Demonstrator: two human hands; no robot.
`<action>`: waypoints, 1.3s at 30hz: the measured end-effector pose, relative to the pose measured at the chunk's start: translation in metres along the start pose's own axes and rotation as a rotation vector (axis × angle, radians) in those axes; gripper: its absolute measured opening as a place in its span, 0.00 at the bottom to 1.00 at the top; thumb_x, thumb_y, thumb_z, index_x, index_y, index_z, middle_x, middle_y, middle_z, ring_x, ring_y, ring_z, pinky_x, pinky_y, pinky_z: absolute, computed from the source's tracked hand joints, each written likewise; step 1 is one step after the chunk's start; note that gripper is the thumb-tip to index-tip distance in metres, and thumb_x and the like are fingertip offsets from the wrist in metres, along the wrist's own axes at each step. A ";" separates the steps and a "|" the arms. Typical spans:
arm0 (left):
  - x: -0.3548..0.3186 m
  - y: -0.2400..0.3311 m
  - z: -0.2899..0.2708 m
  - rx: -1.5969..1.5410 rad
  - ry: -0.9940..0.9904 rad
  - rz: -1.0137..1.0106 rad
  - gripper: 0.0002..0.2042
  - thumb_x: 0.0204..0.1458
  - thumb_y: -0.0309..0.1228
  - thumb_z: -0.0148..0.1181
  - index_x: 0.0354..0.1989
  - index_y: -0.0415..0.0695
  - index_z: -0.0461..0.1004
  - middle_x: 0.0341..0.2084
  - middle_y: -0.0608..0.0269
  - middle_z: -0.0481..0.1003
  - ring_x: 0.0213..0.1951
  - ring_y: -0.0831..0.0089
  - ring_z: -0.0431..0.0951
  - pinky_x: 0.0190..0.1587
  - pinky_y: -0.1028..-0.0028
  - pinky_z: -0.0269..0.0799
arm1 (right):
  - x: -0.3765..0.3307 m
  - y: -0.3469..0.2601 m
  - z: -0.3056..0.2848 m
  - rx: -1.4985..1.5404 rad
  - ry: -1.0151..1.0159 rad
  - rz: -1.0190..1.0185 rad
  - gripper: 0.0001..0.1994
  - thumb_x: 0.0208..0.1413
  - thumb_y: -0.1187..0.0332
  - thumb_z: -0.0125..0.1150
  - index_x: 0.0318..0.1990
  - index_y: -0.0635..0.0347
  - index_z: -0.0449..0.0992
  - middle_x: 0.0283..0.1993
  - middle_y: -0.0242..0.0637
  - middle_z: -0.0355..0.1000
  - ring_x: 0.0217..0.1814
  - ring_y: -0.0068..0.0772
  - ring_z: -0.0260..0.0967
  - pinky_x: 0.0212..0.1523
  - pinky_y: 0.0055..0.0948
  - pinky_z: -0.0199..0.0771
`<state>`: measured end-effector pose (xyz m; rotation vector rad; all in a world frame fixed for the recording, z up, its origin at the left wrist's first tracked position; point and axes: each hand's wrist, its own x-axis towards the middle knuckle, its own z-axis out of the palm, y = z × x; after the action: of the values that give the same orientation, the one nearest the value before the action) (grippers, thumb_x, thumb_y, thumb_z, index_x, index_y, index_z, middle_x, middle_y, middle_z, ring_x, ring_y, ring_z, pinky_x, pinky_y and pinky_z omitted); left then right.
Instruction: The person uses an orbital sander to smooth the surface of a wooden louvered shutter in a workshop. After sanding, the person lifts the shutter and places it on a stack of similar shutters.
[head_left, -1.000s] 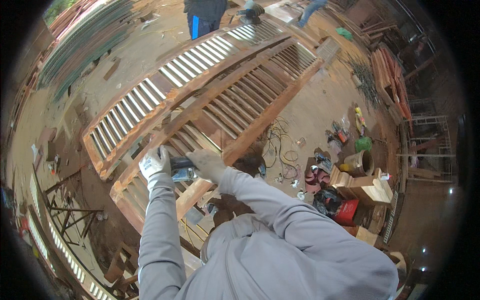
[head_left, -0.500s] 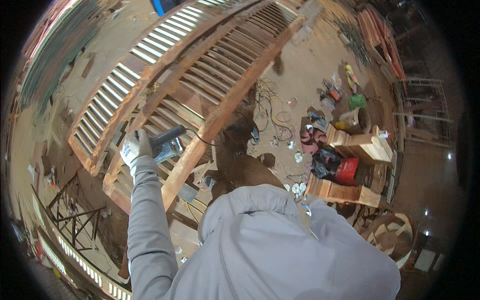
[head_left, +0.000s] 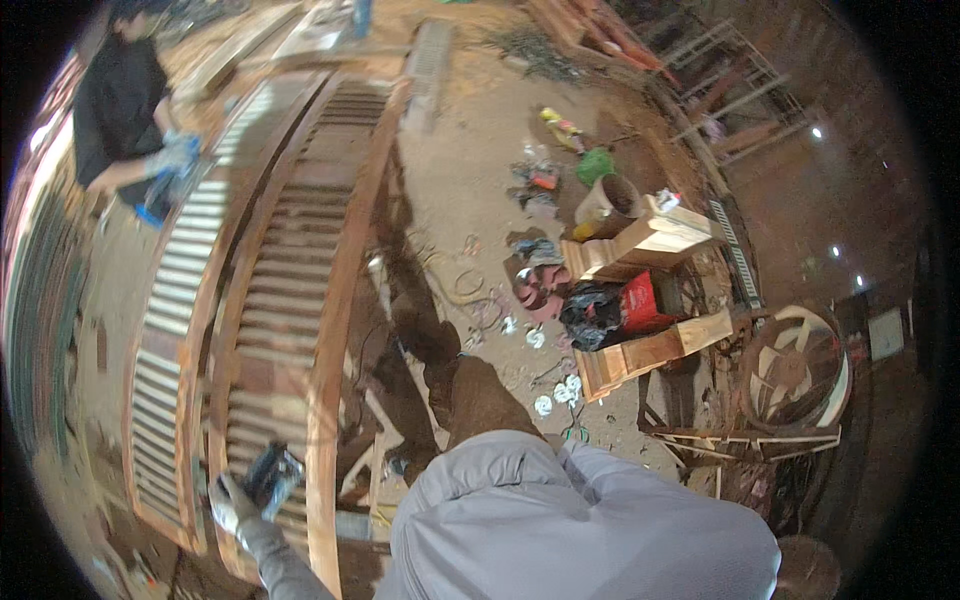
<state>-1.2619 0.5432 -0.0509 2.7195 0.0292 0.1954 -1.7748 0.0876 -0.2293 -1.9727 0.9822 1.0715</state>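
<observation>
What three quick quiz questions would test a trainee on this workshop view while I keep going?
1. True or false: the left hand, in a light glove, grips a dark power tool on the louvered wooden shutter.
2. Which lies right of the shutter on the floor: A) a red box, B) a blue ladder, C) a white bucket?
3. Is the right hand in view?

Key: 1 true. 2 A. 3 No; only the grey-sleeved left arm shows, and another person in dark clothes works at the far end.
</observation>
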 end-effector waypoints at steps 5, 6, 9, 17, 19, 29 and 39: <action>-0.001 0.024 -0.005 0.087 0.019 0.032 0.21 0.60 0.44 0.49 0.50 0.38 0.75 0.49 0.45 0.75 0.49 0.51 0.75 0.52 0.58 0.69 | 0.050 0.003 -0.048 0.055 0.002 -0.031 0.21 0.48 0.52 0.60 0.45 0.55 0.77 0.43 0.53 0.76 0.48 0.54 0.74 0.46 0.47 0.73; 0.005 -0.010 0.004 0.064 -0.022 0.021 0.24 0.61 0.44 0.47 0.55 0.37 0.71 0.54 0.48 0.72 0.54 0.54 0.72 0.56 0.61 0.66 | 0.061 0.005 -0.062 0.051 -0.002 -0.039 0.21 0.48 0.52 0.60 0.45 0.55 0.77 0.43 0.53 0.77 0.47 0.54 0.75 0.46 0.47 0.73; 0.009 0.008 0.020 0.302 0.212 0.088 0.18 0.56 0.47 0.57 0.38 0.44 0.83 0.34 0.55 0.82 0.34 0.55 0.81 0.37 0.60 0.77 | 0.103 0.030 -0.116 -0.009 0.018 -0.078 0.21 0.47 0.52 0.61 0.45 0.54 0.78 0.42 0.53 0.77 0.46 0.54 0.75 0.45 0.48 0.73; 0.063 0.223 0.153 -0.220 0.270 0.026 0.23 0.62 0.43 0.48 0.56 0.36 0.70 0.52 0.53 0.74 0.53 0.60 0.73 0.56 0.64 0.67 | 0.213 -0.005 -0.429 0.556 1.064 -0.489 0.18 0.59 0.52 0.56 0.33 0.61 0.76 0.37 0.53 0.75 0.40 0.57 0.73 0.40 0.48 0.69; 0.034 0.402 0.186 -0.607 -0.297 -0.166 0.22 0.63 0.41 0.47 0.60 0.39 0.66 0.58 0.56 0.69 0.58 0.62 0.69 0.61 0.64 0.62 | 0.170 -0.083 -0.543 0.689 0.967 -0.561 0.14 0.57 0.59 0.63 0.33 0.63 0.77 0.28 0.42 0.74 0.30 0.39 0.73 0.31 0.40 0.68; 0.003 0.961 0.445 -1.580 -1.324 -0.254 0.26 0.64 0.54 0.43 0.50 0.41 0.71 0.40 0.58 0.76 0.41 0.67 0.76 0.46 0.65 0.73 | 0.216 -0.148 -0.808 0.306 1.309 -0.501 0.27 0.61 0.53 0.52 0.63 0.60 0.63 0.64 0.51 0.62 0.68 0.54 0.57 0.69 0.47 0.52; 0.185 1.254 0.691 -1.344 -1.335 -0.590 0.19 0.61 0.54 0.46 0.23 0.57 0.63 0.15 0.73 0.63 0.16 0.70 0.63 0.20 0.65 0.63 | 0.463 -0.103 -1.065 0.511 0.313 -0.484 0.26 0.67 0.50 0.39 0.58 0.62 0.69 0.57 0.54 0.70 0.60 0.48 0.67 0.62 0.36 0.59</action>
<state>-0.9915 -0.8717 -0.1457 1.0149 0.2074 -1.2454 -1.1209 -0.8753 -0.1553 -1.8273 0.7720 0.2181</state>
